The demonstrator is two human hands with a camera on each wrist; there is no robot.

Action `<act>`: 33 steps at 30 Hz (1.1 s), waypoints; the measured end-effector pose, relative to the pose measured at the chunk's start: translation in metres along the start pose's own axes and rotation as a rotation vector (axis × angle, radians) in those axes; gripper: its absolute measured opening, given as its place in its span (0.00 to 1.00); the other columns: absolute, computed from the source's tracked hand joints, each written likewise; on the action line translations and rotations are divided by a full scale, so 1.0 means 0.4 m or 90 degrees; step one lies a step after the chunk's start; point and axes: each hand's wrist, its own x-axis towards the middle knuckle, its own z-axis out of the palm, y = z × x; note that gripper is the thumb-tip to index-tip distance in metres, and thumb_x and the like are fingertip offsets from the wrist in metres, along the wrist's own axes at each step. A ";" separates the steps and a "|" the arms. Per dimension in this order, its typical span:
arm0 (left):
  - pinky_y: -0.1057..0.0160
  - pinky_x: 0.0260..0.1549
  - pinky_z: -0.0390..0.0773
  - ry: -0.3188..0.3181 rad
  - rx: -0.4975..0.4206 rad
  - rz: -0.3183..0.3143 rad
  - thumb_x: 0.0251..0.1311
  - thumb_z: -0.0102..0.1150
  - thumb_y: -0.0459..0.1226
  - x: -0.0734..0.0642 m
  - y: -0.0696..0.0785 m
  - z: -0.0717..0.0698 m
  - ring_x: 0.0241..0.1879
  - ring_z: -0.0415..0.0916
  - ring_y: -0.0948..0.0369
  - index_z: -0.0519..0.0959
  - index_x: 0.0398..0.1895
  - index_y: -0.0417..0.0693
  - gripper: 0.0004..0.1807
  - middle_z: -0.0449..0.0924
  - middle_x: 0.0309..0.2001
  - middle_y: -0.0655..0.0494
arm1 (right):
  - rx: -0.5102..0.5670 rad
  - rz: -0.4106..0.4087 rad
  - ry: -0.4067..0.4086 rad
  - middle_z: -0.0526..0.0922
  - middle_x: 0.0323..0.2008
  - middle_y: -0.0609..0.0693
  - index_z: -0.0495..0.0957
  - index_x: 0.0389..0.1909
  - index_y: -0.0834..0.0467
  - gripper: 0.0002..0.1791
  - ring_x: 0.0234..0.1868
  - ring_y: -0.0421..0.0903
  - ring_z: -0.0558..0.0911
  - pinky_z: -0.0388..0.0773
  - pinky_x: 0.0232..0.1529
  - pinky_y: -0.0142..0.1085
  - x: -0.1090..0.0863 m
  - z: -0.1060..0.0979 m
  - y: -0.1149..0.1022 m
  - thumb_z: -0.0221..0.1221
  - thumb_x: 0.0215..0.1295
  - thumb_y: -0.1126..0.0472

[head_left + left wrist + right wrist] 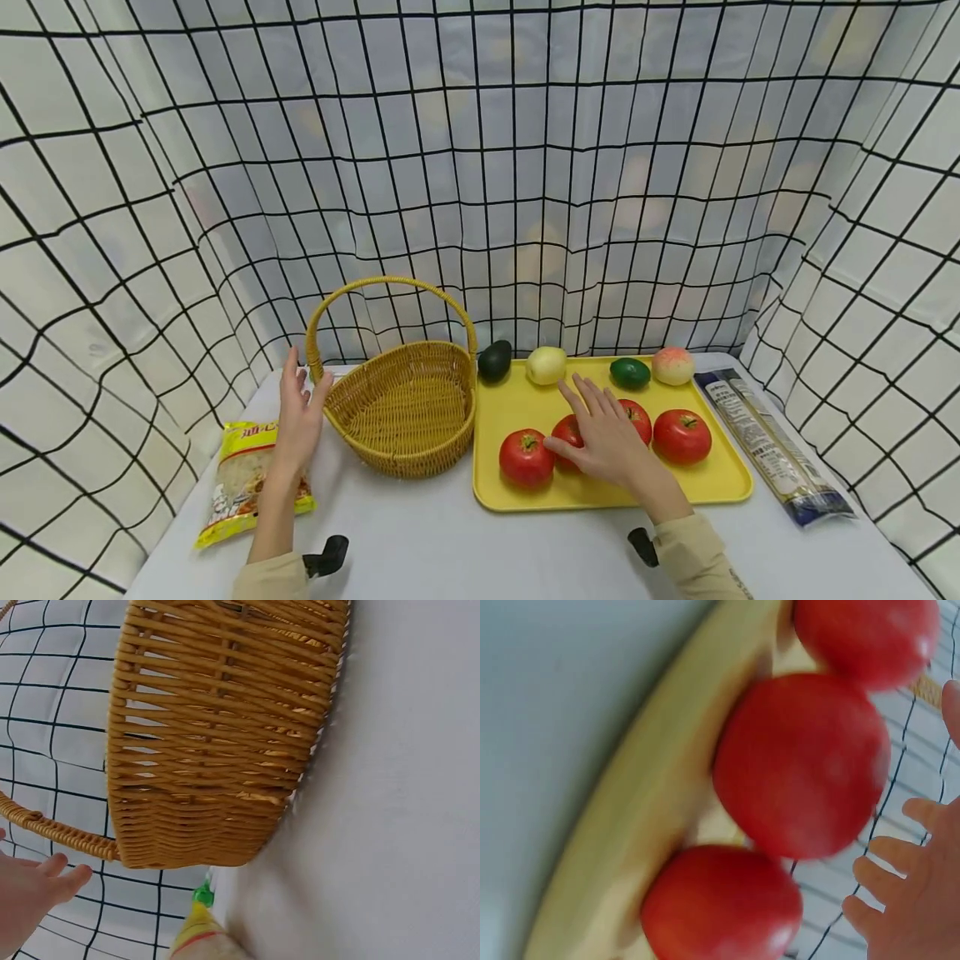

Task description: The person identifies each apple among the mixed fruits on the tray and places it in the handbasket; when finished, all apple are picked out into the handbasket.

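My left hand (303,412) is raised with its fingers spread, beside the left side of a woven basket (405,462) with a tall arched handle (390,280). Nothing is in its grip. In the left wrist view, the fingertips (66,883) are near the foot of the basket's handle (71,834). My right hand (607,442) hovers with fingers spread over several red tomatoes (527,460) on a yellow tray (517,404), partly hiding two of them. In the right wrist view, the hand (922,889) is beside the tomatoes (802,765), holding none.
Along the tray's back lie a dark avocado (495,362), a pale yellow fruit (547,366), a smaller green fruit (629,373) and a peach (673,366). A yellow food bag (240,479) lies at left, a long clear packet (772,450) at right. Black netting (513,200) surrounds the table.
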 end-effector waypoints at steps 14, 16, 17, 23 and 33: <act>0.30 0.77 0.46 -0.055 0.007 -0.015 0.78 0.47 0.52 -0.005 -0.013 0.021 0.83 0.32 0.37 0.24 0.83 0.62 0.48 0.20 0.84 0.54 | 0.034 -0.126 -0.123 0.46 0.84 0.52 0.51 0.83 0.45 0.47 0.85 0.56 0.49 0.47 0.84 0.55 0.034 0.083 -0.137 0.51 0.70 0.28; 0.31 0.77 0.46 -0.056 0.014 -0.021 0.78 0.47 0.52 -0.005 -0.010 0.019 0.83 0.32 0.38 0.24 0.83 0.63 0.48 0.20 0.84 0.56 | 0.021 -0.132 -0.129 0.46 0.84 0.53 0.52 0.83 0.46 0.48 0.85 0.56 0.49 0.48 0.83 0.55 0.037 0.087 -0.148 0.52 0.69 0.28; 0.31 0.78 0.45 -0.056 0.019 -0.023 0.78 0.47 0.52 -0.004 -0.008 0.017 0.83 0.31 0.39 0.24 0.83 0.63 0.48 0.20 0.84 0.56 | 0.020 -0.134 -0.129 0.47 0.84 0.53 0.53 0.82 0.46 0.48 0.84 0.56 0.50 0.49 0.83 0.55 0.039 0.088 -0.152 0.54 0.68 0.28; 0.31 0.78 0.43 -0.054 0.036 -0.014 0.77 0.47 0.52 0.006 -0.003 0.017 0.83 0.31 0.40 0.23 0.83 0.63 0.49 0.21 0.84 0.54 | 0.026 -0.119 -0.162 0.50 0.83 0.53 0.59 0.80 0.46 0.46 0.82 0.58 0.56 0.59 0.80 0.57 0.042 0.077 -0.155 0.62 0.66 0.34; 0.29 0.77 0.41 -0.074 0.034 -0.030 0.78 0.47 0.51 0.002 -0.017 0.000 0.83 0.31 0.39 0.21 0.82 0.62 0.50 0.23 0.84 0.45 | -0.020 -0.130 -0.177 0.71 0.70 0.52 0.68 0.72 0.45 0.37 0.71 0.53 0.70 0.78 0.65 0.54 0.038 0.077 -0.162 0.67 0.64 0.43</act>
